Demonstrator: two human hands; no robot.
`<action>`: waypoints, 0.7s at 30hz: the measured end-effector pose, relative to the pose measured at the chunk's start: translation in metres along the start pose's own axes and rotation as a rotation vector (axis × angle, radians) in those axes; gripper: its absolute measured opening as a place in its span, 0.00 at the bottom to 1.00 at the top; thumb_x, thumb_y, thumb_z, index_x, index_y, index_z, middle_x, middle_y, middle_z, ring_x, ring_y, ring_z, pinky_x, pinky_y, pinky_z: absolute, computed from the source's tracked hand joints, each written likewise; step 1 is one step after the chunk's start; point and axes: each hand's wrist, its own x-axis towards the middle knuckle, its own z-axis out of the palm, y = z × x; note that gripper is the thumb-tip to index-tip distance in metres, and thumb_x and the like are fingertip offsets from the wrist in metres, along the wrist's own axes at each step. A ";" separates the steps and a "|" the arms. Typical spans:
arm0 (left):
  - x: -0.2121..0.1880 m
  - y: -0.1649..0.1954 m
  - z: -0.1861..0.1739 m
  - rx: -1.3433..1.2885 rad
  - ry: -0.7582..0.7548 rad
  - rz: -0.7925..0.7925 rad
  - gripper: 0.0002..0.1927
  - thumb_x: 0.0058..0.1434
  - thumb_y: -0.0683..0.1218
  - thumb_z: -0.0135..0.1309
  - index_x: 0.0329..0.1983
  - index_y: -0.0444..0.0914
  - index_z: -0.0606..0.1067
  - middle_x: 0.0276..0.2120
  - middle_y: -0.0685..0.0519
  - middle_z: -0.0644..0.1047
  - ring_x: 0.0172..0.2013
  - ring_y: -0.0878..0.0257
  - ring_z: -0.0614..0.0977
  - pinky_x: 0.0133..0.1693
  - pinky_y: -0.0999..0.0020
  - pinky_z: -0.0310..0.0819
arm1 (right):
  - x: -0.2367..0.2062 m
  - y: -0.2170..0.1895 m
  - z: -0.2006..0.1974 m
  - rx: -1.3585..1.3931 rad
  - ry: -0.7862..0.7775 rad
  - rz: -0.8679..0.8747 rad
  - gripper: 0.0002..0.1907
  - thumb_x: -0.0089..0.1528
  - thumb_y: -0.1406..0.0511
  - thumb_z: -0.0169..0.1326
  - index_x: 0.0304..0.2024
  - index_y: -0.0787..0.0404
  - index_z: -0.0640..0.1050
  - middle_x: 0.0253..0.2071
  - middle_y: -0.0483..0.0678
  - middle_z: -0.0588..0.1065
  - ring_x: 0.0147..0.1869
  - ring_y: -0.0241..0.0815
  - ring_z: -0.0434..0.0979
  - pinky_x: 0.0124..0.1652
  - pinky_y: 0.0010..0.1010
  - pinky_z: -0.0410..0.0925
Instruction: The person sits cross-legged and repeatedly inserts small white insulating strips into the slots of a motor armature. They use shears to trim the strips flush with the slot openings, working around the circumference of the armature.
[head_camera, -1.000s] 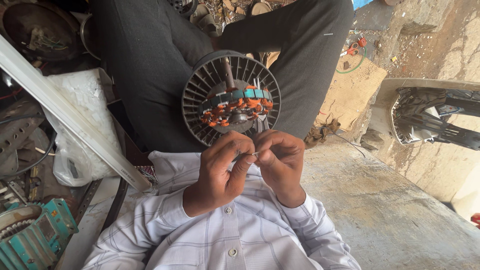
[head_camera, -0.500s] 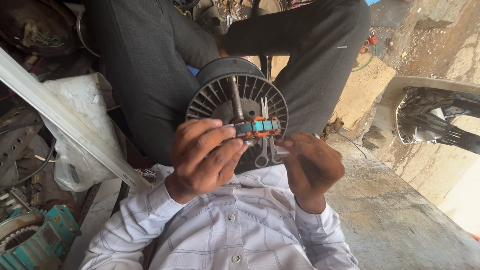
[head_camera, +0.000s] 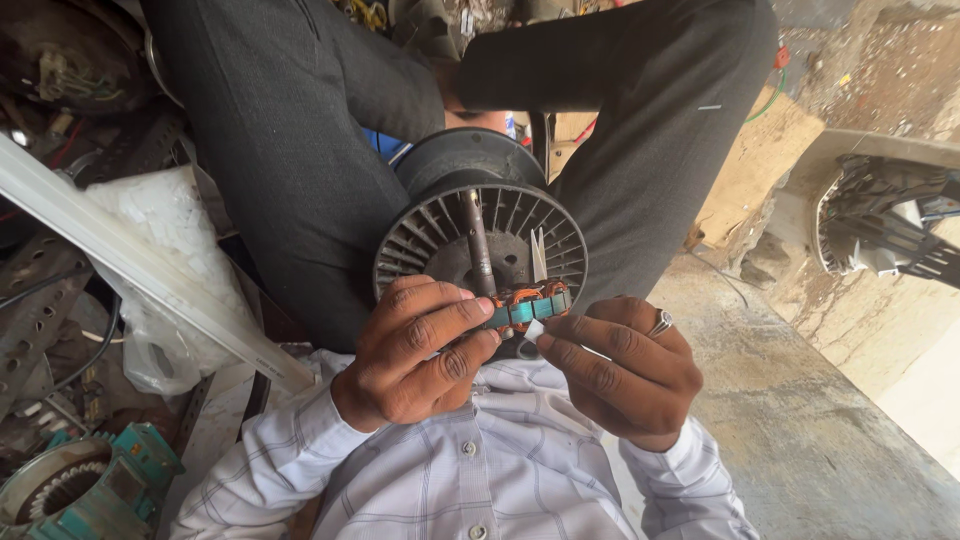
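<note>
Both hands have shifted since half a second ago: the left hand (head_camera: 425, 350), which covered the lower face of the motor, now sits lower with its fingers curled in, and the right hand (head_camera: 620, 370) has come closer to it, so the two nearly meet.

Seen from the head camera, the fan motor (head_camera: 480, 240), a dark round drum with a ring of grey fins, rests between the person's knees in dark trousers (head_camera: 290, 160). A metal shaft (head_camera: 478, 245) runs down its face. At the lower edge of the motor sits the winding block (head_camera: 525, 305), copper coils with teal insulation. The left hand's fingertips pinch the left end of this block. The right hand's thumb and forefinger close on its right end, where a small white slip of paper (head_camera: 537, 255) stands up just above; whether the fingers touch that slip I cannot tell. A ring (head_camera: 660, 322) shows on the right hand.

Off to the left lie a white plastic bag (head_camera: 150, 260) and a teal motor housing (head_camera: 90, 485). Bare concrete floor (head_camera: 820, 430) lies to the right.
</note>
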 end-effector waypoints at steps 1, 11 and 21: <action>-0.001 -0.001 0.002 -0.012 0.006 -0.005 0.10 0.61 0.38 0.66 0.45 0.37 0.80 0.51 0.47 0.76 0.52 0.55 0.78 0.48 0.60 0.78 | 0.001 0.001 -0.001 0.009 -0.022 -0.010 0.10 0.54 0.74 0.67 0.38 0.63 0.83 0.36 0.50 0.80 0.34 0.39 0.78 0.32 0.28 0.70; -0.009 -0.007 0.004 -0.007 -0.008 0.005 0.10 0.61 0.38 0.67 0.44 0.38 0.81 0.51 0.48 0.76 0.53 0.55 0.77 0.49 0.62 0.80 | 0.010 0.012 -0.003 0.096 -0.100 -0.034 0.10 0.52 0.69 0.67 0.37 0.62 0.84 0.35 0.50 0.81 0.32 0.37 0.76 0.30 0.27 0.68; -0.011 -0.009 0.005 -0.042 0.020 0.001 0.08 0.60 0.37 0.66 0.42 0.38 0.81 0.51 0.49 0.76 0.52 0.56 0.78 0.50 0.62 0.81 | 0.032 0.011 -0.012 0.160 -0.246 0.079 0.13 0.46 0.73 0.64 0.35 0.60 0.84 0.34 0.47 0.82 0.28 0.35 0.73 0.28 0.28 0.64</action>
